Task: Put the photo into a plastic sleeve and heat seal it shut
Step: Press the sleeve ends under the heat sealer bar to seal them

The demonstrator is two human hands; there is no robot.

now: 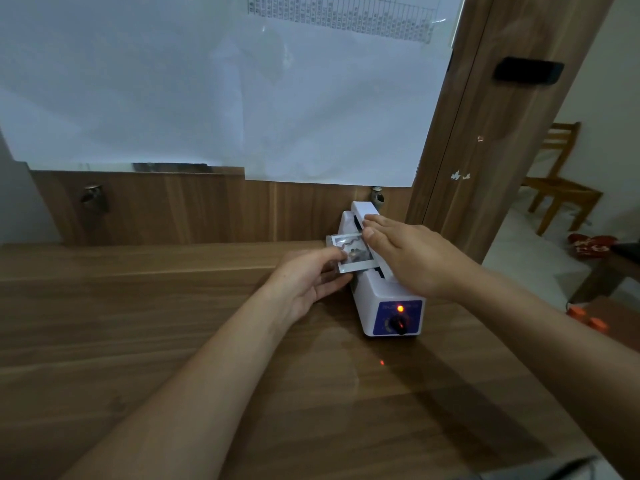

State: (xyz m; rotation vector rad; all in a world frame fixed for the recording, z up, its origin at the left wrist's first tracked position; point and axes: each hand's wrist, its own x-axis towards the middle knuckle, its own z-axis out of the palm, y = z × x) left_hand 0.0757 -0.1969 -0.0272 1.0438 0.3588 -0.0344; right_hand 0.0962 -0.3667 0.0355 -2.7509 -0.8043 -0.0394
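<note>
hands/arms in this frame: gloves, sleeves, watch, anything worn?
Nothing worn that shows. The left hand and the right hand are both bare, with no gloves, rings or tape visible. Both forearms are bare from the wrist to the frame edge: no sleeves, watch or bracelet in view. Nails look short and unpainted where they show. The upper arms are out of frame.

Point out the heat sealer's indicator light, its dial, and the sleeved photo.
indicator light (pixel 400 308), head view, on the glowing orange lamp itself.
dial (pixel 399 323), head view, on the black knob's centre.
sleeved photo (pixel 349 252), head view, on the picture area between the two hands.
</note>
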